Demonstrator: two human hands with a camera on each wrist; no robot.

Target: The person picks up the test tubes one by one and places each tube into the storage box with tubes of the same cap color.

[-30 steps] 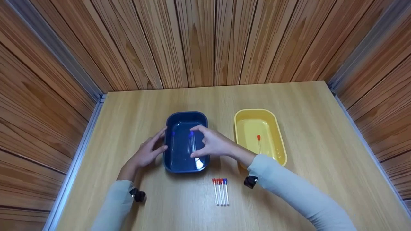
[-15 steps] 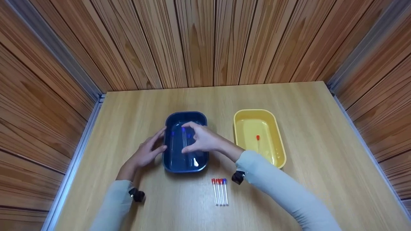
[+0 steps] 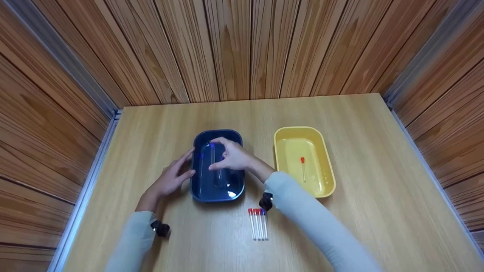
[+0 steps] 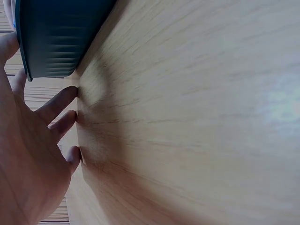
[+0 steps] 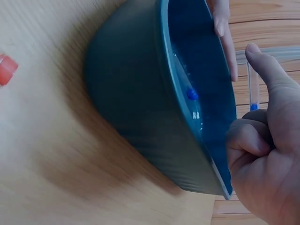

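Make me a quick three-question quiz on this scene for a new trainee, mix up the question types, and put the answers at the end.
1. Multiple choice: What colour is the cap on the tube that the right grip is pinching?
A) Red
B) Yellow
C) Blue

2. True or false: The yellow tray holds one red-capped tube.

3. Fill in the blanks: In the row of tubes lying on the table, ___ are red-capped and ___ is blue-capped.

Key:
1. C
2. True
3. three; one
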